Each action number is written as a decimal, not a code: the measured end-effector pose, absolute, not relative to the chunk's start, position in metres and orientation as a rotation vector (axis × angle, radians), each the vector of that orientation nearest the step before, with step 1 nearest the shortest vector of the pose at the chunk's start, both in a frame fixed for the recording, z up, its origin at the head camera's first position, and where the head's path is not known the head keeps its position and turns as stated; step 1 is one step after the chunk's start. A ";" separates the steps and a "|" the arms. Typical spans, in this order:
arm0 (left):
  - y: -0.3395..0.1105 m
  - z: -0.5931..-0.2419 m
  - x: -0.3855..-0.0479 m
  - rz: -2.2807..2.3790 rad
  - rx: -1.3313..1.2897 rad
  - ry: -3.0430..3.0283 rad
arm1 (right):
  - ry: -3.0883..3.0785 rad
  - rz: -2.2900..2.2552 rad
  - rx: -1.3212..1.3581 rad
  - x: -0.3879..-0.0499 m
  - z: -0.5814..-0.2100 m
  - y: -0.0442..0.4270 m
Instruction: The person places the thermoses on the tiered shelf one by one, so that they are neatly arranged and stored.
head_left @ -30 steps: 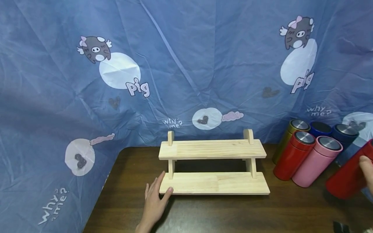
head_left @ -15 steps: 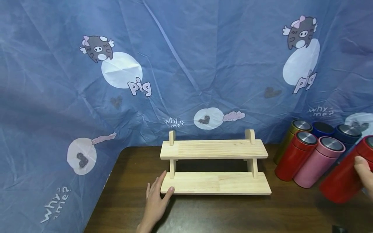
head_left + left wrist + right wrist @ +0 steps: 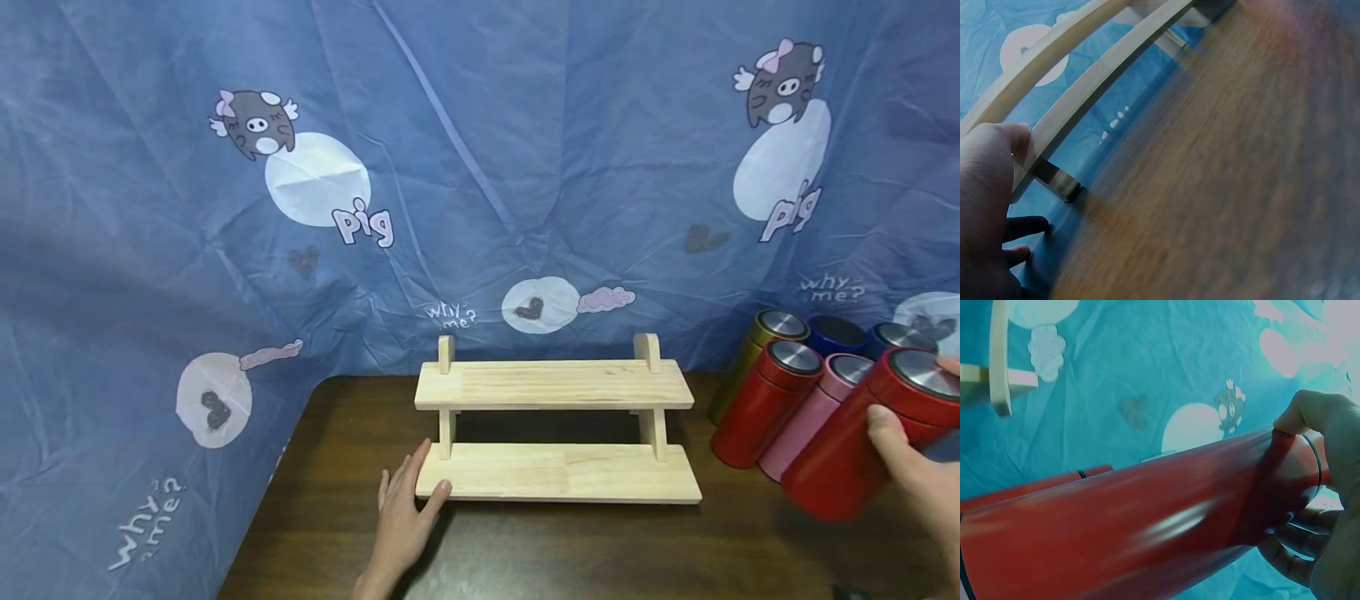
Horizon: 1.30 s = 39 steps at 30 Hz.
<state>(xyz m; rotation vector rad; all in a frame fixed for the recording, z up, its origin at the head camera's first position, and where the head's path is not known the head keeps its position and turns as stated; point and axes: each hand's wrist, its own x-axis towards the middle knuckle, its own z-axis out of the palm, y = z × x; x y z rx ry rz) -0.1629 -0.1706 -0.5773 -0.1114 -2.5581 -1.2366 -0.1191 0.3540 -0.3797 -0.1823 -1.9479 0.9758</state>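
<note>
Gripping red bottle (image 3: 847,454), right hand (image 3: 918,483) appears mid-transfer; left hand (image 3: 405,518), relaxed, touches rack (image 3: 558,471). Next: likely controlled set-down.

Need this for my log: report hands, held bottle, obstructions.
Right hand: fingers round red bottle. Left hand: on shelf, left end. Possible obstruction: second red bottle, nearer shelf.

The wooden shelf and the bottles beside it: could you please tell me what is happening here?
A person's right hand grips a red bottle, fingers around its upper part. The left hand touches the left end of the lower board. Besides the held bottle, five others, one gold, one red, one pink and two blue, stand together to the right of the two-level shelf.
</note>
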 end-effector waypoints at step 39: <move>-0.171 -0.576 -0.163 -1.278 -0.068 -2.593 | -2.086 1.171 0.413 -0.155 -0.367 0.244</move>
